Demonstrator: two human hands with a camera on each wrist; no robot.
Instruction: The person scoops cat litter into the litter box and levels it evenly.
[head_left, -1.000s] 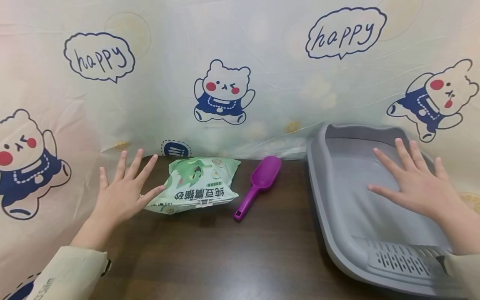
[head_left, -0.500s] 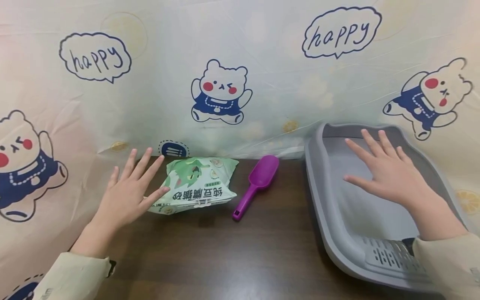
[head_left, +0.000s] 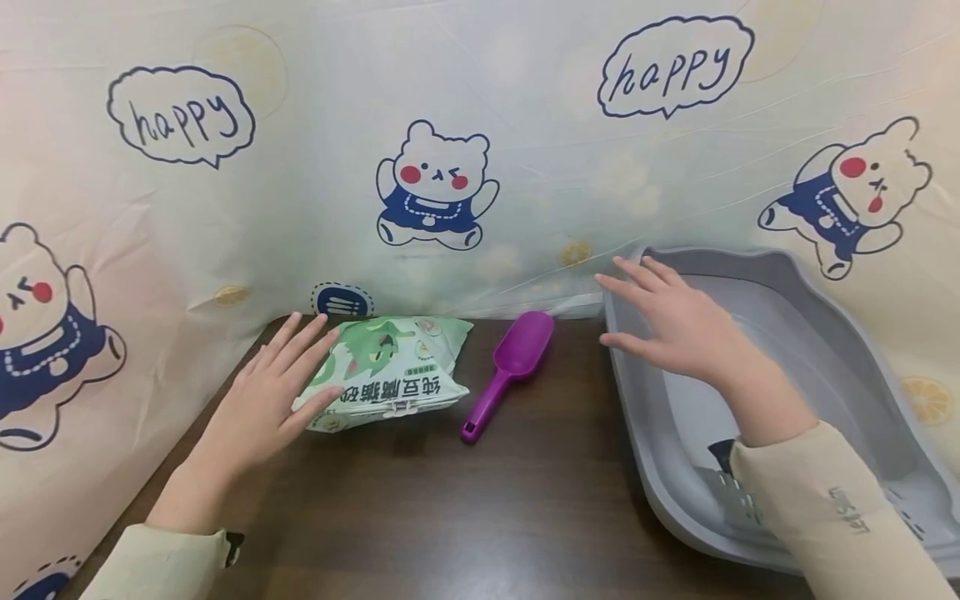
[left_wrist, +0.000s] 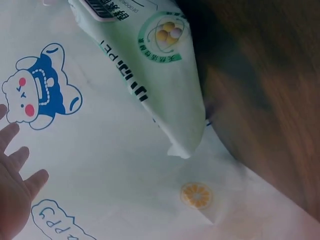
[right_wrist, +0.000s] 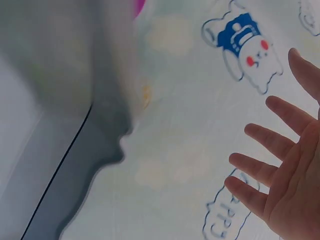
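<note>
My left hand, fingers spread, is nearest a green and white bag of cat litter that lies on the table; its thumb overlaps the bag's left end in the head view. In the left wrist view the bag appears apart from the fingers. Over the left rim of a grey litter box hovers my right hand, fingers straight and holding nothing. Between the hands lies a purple scoop, handle toward me. The right forearm hides part of the box's slotted front.
The dark brown table carries all these things. Behind and to the left hangs a pale printed cloth with bears and "happy" bubbles. The litter box fills the table's right side and reaches back to the cloth.
My right hand has swept left from over the litter box's middle to its left rim. The left hand has shifted slightly right and its fingers are closer together. The view has turned slightly right.
</note>
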